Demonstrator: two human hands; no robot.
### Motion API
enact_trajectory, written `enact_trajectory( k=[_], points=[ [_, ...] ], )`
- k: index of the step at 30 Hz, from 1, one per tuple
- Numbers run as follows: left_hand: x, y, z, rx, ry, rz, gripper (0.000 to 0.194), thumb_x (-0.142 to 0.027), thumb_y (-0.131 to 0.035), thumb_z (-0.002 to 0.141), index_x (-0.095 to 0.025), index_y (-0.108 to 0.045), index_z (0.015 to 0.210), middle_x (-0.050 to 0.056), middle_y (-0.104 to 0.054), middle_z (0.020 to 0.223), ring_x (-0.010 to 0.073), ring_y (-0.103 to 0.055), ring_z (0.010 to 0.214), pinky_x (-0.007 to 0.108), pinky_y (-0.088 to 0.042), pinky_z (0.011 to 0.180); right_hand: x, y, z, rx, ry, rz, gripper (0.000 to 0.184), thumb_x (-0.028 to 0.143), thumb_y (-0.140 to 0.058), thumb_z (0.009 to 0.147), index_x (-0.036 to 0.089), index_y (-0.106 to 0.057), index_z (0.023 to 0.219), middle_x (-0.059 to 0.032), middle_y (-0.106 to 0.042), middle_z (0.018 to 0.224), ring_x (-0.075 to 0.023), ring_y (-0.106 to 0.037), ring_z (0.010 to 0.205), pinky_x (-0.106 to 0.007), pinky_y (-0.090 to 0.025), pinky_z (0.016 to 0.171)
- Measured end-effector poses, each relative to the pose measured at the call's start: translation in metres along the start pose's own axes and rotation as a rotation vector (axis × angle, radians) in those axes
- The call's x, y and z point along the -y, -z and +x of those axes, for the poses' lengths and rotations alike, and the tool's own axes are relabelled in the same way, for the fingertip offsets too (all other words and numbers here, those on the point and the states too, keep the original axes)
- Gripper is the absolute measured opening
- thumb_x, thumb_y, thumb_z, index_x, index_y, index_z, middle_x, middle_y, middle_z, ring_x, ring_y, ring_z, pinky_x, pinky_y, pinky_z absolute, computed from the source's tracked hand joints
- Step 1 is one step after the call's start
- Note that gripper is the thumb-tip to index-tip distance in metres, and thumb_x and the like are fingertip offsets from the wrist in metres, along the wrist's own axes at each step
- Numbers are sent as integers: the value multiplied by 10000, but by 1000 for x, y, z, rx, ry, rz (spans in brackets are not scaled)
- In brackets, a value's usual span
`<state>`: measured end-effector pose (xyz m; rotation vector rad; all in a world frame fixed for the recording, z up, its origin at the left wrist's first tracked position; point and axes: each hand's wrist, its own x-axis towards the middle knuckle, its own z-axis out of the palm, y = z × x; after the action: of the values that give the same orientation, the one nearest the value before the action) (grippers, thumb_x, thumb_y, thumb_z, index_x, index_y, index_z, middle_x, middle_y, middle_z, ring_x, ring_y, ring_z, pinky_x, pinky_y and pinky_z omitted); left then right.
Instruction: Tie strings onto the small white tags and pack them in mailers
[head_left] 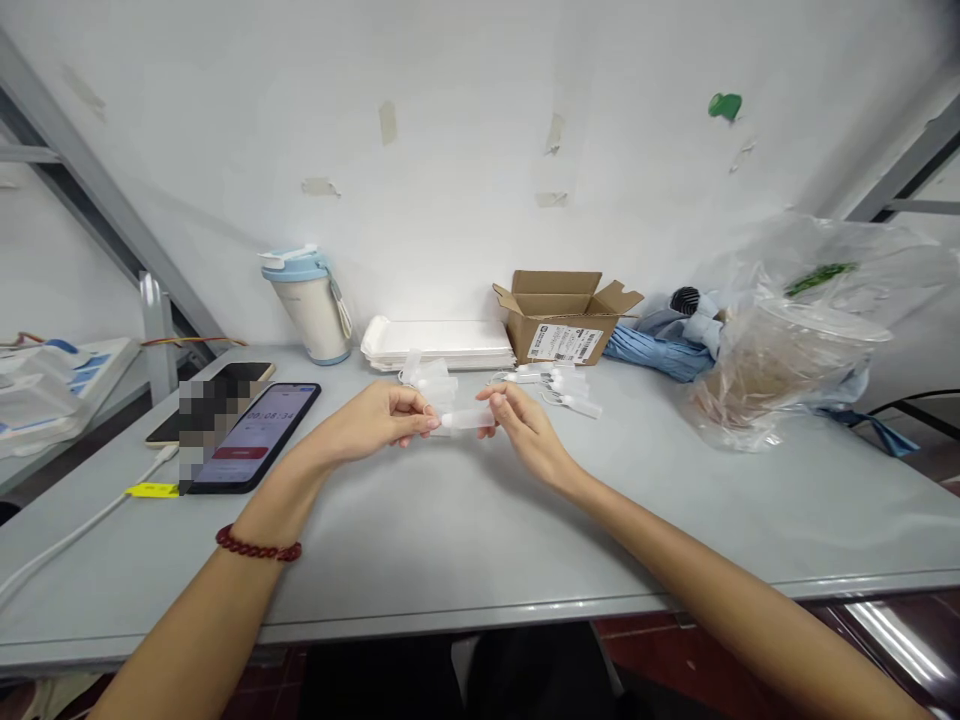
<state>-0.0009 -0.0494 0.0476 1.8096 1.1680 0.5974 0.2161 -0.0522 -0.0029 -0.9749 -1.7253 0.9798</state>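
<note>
Between my two hands lies a small translucent white plastic tube, held level just above the table. My left hand pinches its narrow left end. At the other end, the thumb and fingers of my right hand are closed on the tube. Just behind my left fingers sits a small pile of similar translucent pieces, partly hidden by that hand. Beyond my right hand, several more clear-white pieces with thin loops lie in a loose group.
Along the wall stand a cup, a stack of white trays and an open cardboard box. Blue cloth and a plastic-bagged container are at right. Two phones and a white cable lie at left.
</note>
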Motion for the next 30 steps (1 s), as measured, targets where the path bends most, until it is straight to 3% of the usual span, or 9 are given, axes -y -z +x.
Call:
enact_trajectory(
  k=[2,5,7,11,14,20,26,30],
  points=[
    [2,10,-2,39,57,42,199,-353,-659,700,-177,-667,608,-13,-543,524,99,-439,483,221,-367,491,-11,12,10,-52,42,-160,365,481,-323,938,179,-496,1050,-19,-629,753,-148,-561,723,-280,-411,696],
    [8,22,-4,85,125,101,197,-357,-665,666,-188,-665,565,-2,-573,536,114,-460,494,229,-370,496,-28,32,25,-116,123,-576,250,337,-414,915,157,-533,1040,-97,-643,955,-205,-560,898,-334,-410,800],
    [14,25,-4,100,152,140,187,-360,-660,651,-192,-670,570,6,-606,573,122,-482,505,234,-374,508,-37,43,31,-94,132,-818,220,210,-430,889,134,-558,1050,-145,-627,1077,-253,-527,1027,-378,-393,865],
    [28,21,2,126,214,252,206,-382,-645,631,-187,-670,569,13,-627,594,135,-499,506,240,-365,513,-46,49,34,0,139,-1122,360,115,-378,886,136,-507,1221,-169,-532,1297,-289,-434,1192,-424,-387,880],
    [31,19,5,130,265,302,208,-390,-647,603,-185,-683,601,13,-626,588,150,-501,526,238,-344,497,-47,46,32,54,144,-1190,370,117,-386,894,145,-494,1246,-166,-494,1347,-280,-422,1222,-436,-378,901],
    [27,18,5,28,304,337,228,-394,-696,533,-189,-692,635,19,-658,639,195,-561,650,248,-381,579,-48,44,31,96,137,-1215,376,89,-365,894,134,-480,1249,-172,-480,1362,-271,-410,1254,-457,-358,932],
    [17,12,2,63,249,301,223,-404,-668,574,-184,-665,608,1,-614,596,170,-529,615,236,-358,562,-57,48,35,91,148,-1204,374,86,-353,897,132,-484,1244,-172,-480,1368,-254,-373,1310,-435,-343,935],
    [10,9,0,98,235,274,226,-408,-673,575,-183,-649,578,-2,-591,572,159,-499,591,232,-342,541,-57,49,37,116,160,-1197,426,11,-335,858,142,-512,1223,-157,-548,1289,-240,-468,1219,-380,-341,896]
  ],
)
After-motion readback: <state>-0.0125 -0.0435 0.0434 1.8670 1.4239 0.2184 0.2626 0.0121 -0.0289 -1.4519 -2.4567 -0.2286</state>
